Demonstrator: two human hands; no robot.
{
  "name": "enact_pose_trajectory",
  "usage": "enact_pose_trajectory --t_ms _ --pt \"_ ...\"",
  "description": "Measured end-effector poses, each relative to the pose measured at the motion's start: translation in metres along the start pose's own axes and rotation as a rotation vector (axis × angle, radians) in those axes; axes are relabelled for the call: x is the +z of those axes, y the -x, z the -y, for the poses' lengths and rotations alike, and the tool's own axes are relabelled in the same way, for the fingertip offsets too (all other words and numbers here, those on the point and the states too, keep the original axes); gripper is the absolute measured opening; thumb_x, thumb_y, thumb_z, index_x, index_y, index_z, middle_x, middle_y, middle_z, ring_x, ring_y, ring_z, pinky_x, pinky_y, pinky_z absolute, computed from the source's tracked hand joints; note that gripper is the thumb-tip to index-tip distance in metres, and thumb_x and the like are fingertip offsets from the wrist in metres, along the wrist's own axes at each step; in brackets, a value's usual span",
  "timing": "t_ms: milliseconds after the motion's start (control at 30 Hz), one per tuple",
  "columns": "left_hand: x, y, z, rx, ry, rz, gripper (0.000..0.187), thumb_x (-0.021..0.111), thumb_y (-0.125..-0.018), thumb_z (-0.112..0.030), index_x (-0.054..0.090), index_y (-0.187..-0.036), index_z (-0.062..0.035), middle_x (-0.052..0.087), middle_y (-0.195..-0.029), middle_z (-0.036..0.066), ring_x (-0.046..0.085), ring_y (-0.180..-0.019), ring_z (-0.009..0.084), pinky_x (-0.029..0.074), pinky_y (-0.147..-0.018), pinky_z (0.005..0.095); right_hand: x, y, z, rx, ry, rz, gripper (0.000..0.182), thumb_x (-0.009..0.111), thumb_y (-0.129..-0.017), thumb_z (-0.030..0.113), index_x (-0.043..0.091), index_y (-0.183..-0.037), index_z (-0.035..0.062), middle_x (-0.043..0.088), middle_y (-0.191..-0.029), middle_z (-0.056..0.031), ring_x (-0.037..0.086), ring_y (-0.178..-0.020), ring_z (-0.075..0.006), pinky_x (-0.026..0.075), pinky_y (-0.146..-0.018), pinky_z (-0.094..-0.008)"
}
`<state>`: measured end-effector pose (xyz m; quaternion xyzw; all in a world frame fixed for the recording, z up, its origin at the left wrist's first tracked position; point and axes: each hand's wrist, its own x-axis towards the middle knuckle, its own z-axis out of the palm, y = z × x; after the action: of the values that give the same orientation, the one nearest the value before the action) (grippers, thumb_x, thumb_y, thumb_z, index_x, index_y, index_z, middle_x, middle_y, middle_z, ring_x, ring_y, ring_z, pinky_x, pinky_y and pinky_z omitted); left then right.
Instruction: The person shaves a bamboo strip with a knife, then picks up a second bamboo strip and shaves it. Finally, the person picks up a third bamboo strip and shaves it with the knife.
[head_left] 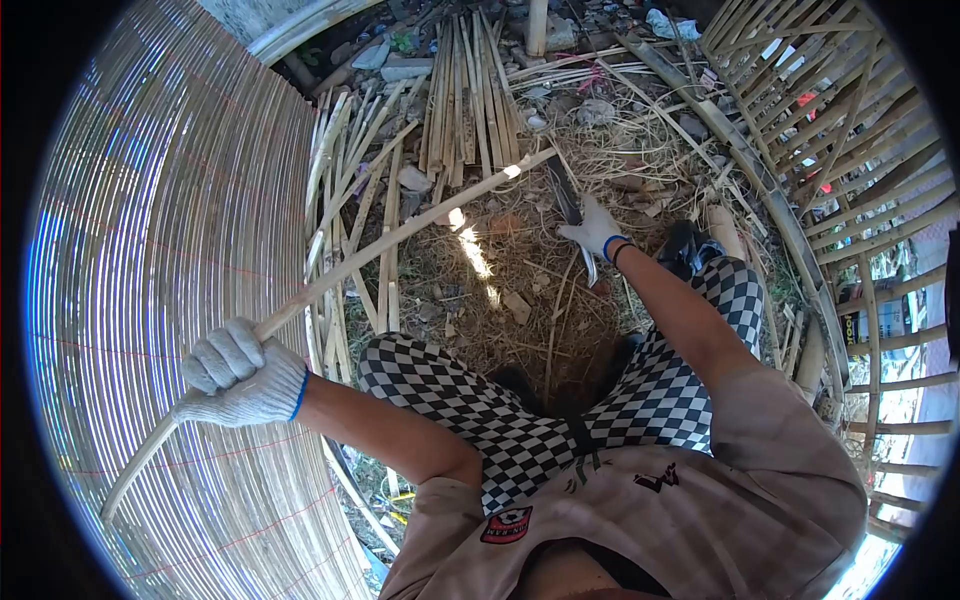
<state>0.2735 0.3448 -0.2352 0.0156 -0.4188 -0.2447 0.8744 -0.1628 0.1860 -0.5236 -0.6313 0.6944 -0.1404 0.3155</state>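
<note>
My left hand (240,375), in a white knitted glove with a blue cuff, is closed around a long bamboo strip (400,235). The strip runs up and to the right across the view, its far end close to the knife's tip, while its near end sticks out past my fist at lower left. In my gloved right hand (597,230) is a knife with a broad dark blade (564,190) pointing up and away from me. A pale, shiny end of the knife shows below that hand. The knife hangs over ground strewn with shavings.
Split bamboo strips (465,100) lie in a bundle ahead, with more along the left. A slatted bamboo screen (190,200) stands at left, a bamboo lattice (850,130) at right. My checkered knees are spread over shavings (520,335). Stones lie at the back.
</note>
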Motion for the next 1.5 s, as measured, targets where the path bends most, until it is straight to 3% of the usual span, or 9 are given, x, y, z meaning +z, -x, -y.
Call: enact_pose_trajectory --t_ms 133,333,467,533,600,700,900,1267,1500 --pt "0.003 -0.004 -0.011 -0.127 0.156 0.068 0.066 0.028 -0.104 -0.071 0.031 -0.060 -0.0234 0.027 -0.045 -0.008 0.021 -0.035 0.0051 0.022 -0.028 0.0255 -0.014 -0.024 0.009 0.065 -0.289 -0.330 0.082 0.079 -0.085 0.033 0.040 -0.148 -0.0040 0.067 -0.123 -0.0276 0.070 -0.110 -0.0387 0.056 -0.095 -0.0420" --pt "-0.025 -0.009 -0.036 -0.125 0.235 0.021 0.065 0.033 -0.104 -0.070 0.035 -0.059 -0.0227 0.026 -0.044 -0.008 0.022 -0.034 0.0055 0.024 -0.028 0.0266 -0.082 -0.039 0.001 0.186 -0.869 -0.234 0.032 0.055 -0.103 0.018 0.057 -0.129 0.0012 0.071 -0.095 -0.0152 0.072 -0.065 -0.0267 0.060 -0.054 -0.0381" --pt "-0.048 -0.009 -0.042 -0.064 0.115 -0.071 0.065 0.031 -0.105 -0.069 0.033 -0.059 -0.0229 0.025 -0.044 -0.008 0.022 -0.034 0.0058 0.024 -0.028 0.0277 -0.160 -0.066 -0.065 0.190 -1.326 -0.651 0.029 0.046 -0.105 0.017 0.054 -0.130 0.0039 0.071 -0.098 -0.0189 0.075 -0.068 -0.0303 0.063 -0.053 -0.0395" --pt "-0.047 -0.007 -0.033 -0.039 0.052 -0.087 0.065 0.029 -0.105 -0.070 0.031 -0.059 -0.0232 0.024 -0.044 -0.008 0.021 -0.035 0.0060 0.023 -0.029 0.0280 -0.201 -0.015 -0.025 0.278 -0.968 -1.201 0.044 0.049 -0.102 0.019 0.044 -0.143 0.0044 0.071 -0.108 -0.0284 0.076 -0.084 -0.0396 0.064 -0.068 -0.0481" --pt "-0.046 -0.005 -0.021 -0.006 -0.006 -0.139 0.065 0.029 -0.104 -0.070 0.030 -0.059 -0.0234 0.024 -0.045 -0.008 0.021 -0.035 0.0059 0.023 -0.029 0.0280 -0.230 0.017 -0.026 0.396 0.098 -1.104 0.065 0.057 -0.091 0.011 0.035 -0.153 0.0111 0.067 -0.121 -0.0329 0.071 -0.103 -0.0468 0.057 -0.089 -0.0539" --pt "-0.038 0.002 0.009 0.052 -0.211 -0.268 0.063 0.029 -0.105 -0.068 0.026 -0.059 -0.0247 0.023 -0.046 -0.009 0.020 -0.036 0.0047 0.021 -0.029 0.0256 -0.249 0.057 -0.014 0.400 0.305 -0.734 0.073 0.056 -0.091 0.024 0.030 -0.159 0.0156 0.065 -0.126 -0.0346 0.064 -0.119 -0.0470 0.051 -0.100 -0.0540" --pt "-0.021 0.017 0.070 0.030 -0.371 -0.364 0.070 0.018 -0.097 -0.082 0.019 -0.058 -0.0233 0.019 -0.046 -0.008 0.014 -0.039 0.0053 0.015 -0.032 0.0225 -0.250 0.083 0.018 0.275 0.328 -0.440 0.066 0.057 -0.092 0.053 0.052 -0.146 0.0137 0.066 -0.128 -0.0302 0.063 -0.124 -0.0427 0.048 -0.104 -0.0497" --pt "-0.009 0.028 0.101 -0.084 -0.214 -0.147 0.073 0.028 -0.091 -0.087 0.026 -0.061 -0.0199 0.017 -0.048 -0.006 0.016 -0.039 0.0074 0.013 -0.033 0.0270 -0.095 0.007 0.051 0.152 0.568 0.010 0.066 0.069 -0.088 0.050 0.061 -0.130 0.0000 0.071 -0.116 -0.0228 0.068 -0.114 -0.0397 0.055 -0.097 -0.0487" --pt "0.011 0.030 0.099 -0.190 -0.201 -0.012 0.078 0.032 -0.091 -0.086 0.052 -0.074 -0.0126 0.044 -0.062 0.002 0.039 -0.052 0.0146 0.034 -0.045 0.0335 0.024 -0.010 -0.034 0.017 0.353 0.260 0.059 0.069 -0.093 0.043 0.056 -0.127 -0.0026 0.070 -0.110 -0.0246 0.068 -0.103 -0.0402 0.054 -0.089 -0.0497"
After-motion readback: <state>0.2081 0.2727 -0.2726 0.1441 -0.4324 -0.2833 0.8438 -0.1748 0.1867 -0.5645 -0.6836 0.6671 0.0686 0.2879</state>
